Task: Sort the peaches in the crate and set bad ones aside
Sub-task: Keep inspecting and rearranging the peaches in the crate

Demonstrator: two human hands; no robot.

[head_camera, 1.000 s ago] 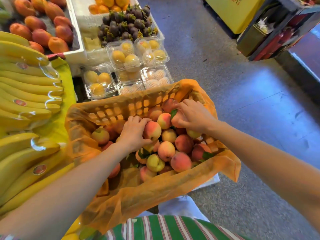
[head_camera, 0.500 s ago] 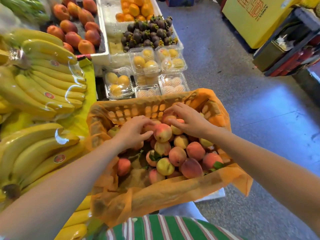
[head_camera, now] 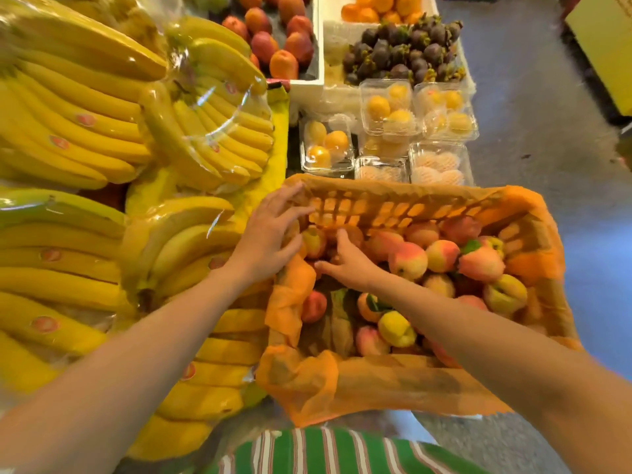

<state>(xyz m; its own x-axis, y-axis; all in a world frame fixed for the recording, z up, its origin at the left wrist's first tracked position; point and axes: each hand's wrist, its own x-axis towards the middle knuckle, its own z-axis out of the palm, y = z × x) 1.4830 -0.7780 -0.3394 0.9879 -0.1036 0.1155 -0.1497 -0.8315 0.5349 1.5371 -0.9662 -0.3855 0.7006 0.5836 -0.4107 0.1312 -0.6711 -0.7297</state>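
Both hands work the crate's (head_camera: 393, 210) upper-left corner, mid-frame: left hand (head_camera: 270, 234) spread flat, probably pushing the liner (head_camera: 376, 381) back, right hand (head_camera: 349, 261) poking among peaches (head_camera: 408, 261), can't tell if gripping.

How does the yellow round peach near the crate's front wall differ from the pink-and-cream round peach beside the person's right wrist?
Colour: the yellow round peach is almost all yellow; the pink-and-cream round peach is blushed pink. Place: the yellow peach lies low by the front wall; the pink-and-cream peach sits atop the pile, farther in. Both are round and lie in the orange-lined plastic crate.
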